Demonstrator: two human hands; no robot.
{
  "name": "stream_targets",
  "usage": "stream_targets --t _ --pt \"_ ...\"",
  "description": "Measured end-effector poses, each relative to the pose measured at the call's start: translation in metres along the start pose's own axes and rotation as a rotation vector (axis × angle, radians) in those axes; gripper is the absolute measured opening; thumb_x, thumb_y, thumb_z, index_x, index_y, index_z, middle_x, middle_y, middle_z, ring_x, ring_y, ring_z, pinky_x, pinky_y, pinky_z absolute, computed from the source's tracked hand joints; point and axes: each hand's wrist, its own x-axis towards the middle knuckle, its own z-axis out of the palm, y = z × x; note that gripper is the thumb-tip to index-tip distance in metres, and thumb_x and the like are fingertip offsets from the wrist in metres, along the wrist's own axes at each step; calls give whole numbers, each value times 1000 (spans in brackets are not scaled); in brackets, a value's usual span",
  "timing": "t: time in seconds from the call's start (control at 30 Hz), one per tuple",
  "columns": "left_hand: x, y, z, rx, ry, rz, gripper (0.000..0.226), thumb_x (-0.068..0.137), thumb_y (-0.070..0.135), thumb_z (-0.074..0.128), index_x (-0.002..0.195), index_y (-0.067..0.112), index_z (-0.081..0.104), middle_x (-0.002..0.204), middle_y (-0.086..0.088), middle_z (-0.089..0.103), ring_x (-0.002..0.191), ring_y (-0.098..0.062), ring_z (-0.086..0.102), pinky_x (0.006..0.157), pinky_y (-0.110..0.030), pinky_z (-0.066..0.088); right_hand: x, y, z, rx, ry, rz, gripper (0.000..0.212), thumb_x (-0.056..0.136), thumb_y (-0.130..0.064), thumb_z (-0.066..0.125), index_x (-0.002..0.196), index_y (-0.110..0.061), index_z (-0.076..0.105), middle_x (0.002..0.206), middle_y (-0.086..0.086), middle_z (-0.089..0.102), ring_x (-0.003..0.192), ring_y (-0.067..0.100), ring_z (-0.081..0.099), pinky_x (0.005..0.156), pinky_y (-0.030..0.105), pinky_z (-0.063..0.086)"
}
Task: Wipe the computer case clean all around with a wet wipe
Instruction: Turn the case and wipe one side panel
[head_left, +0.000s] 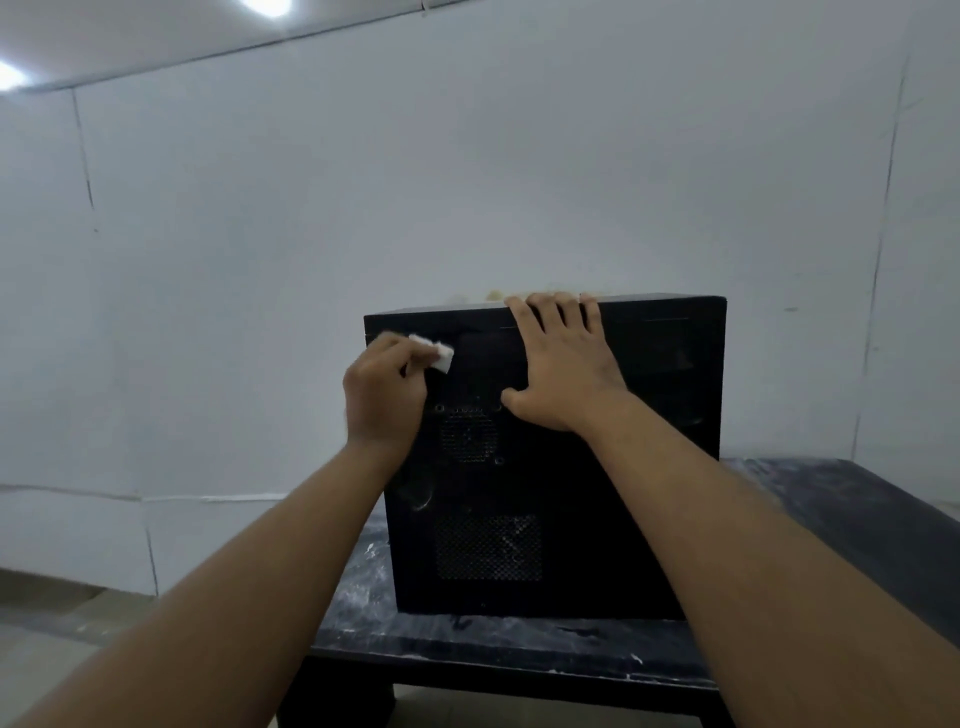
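Observation:
A black computer case (644, 467) stands upright on a dark table, its side panel with two mesh vents facing me. My left hand (382, 397) holds a folded white wet wipe (434, 351) against the panel's upper left corner. My right hand (563, 364) lies flat on the upper middle of the panel, fingers straight and hooked slightly over the top edge, thumb spread out to the left.
The low dark table (857, 514) is scuffed with white marks and its front edge runs below the case. A white wall rises close behind. Pale floor shows at the lower left.

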Motion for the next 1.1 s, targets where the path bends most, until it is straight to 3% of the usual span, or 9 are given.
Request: stream_targets --t 0.13,0.33,0.5,0.57,0.63,0.77,0.9,1.03,1.1 --pt "37 25 12 -36 94 -134 14 90 5 75 88 16 83 91 6 74 85 -5 66 85 -23 53 -1 2 -2 -1 -26 -8 112 79 -64 67 167 -22 11 165 6 21 156 34 16 132 57 1" --pt "-14 16 6 9 -100 26 22 89 -7 75 96 12 84 95 4 75 88 -9 71 83 -19 56 -1 1 -9 14 -47 -21 114 77 -57 70 166 -21 10 166 7 20 156 35 15 132 56 0" --pt "33 18 9 -11 66 -98 16 90 1 73 87 14 82 91 5 74 84 -12 69 82 -10 45 -1 1 -8 6 -54 -14 115 76 -57 69 167 -21 8 165 6 20 156 35 14 131 56 0" --pt "44 25 15 -7 62 -74 16 90 1 70 85 13 81 88 3 72 81 -15 68 79 -22 52 -2 2 -7 6 -45 -15 115 75 -57 69 166 -21 9 164 6 21 156 34 15 131 56 0" --pt "32 25 16 48 10 66 16 91 5 68 87 12 82 88 0 73 80 -21 70 79 -36 55 -2 2 -7 8 -36 -18 115 74 -56 68 166 -21 10 164 6 21 155 34 16 131 56 0" --pt "-14 5 6 68 -55 104 18 93 0 71 95 13 84 94 1 75 84 -21 71 80 -48 58 -2 3 -8 33 -45 -19 114 74 -54 68 166 -20 11 165 6 21 156 35 15 131 57 0" --pt "6 15 15 41 4 7 16 91 -1 73 91 11 83 93 1 74 83 -19 70 79 -42 58 -1 1 -8 29 -50 -14 114 73 -53 67 166 -20 10 165 6 20 156 35 14 131 57 0" --pt "43 41 31 -41 34 -39 15 89 -3 73 84 10 81 86 4 70 77 -8 64 75 -13 49 -2 3 -8 35 -55 -18 113 74 -54 66 166 -21 11 165 6 21 156 34 14 131 57 0" --pt "36 42 35 -17 -11 46 13 88 -2 76 86 9 81 85 2 71 77 -11 67 73 -23 55 -2 4 -10 45 -65 -22 113 73 -54 66 167 -21 11 165 5 21 156 34 14 131 56 0"
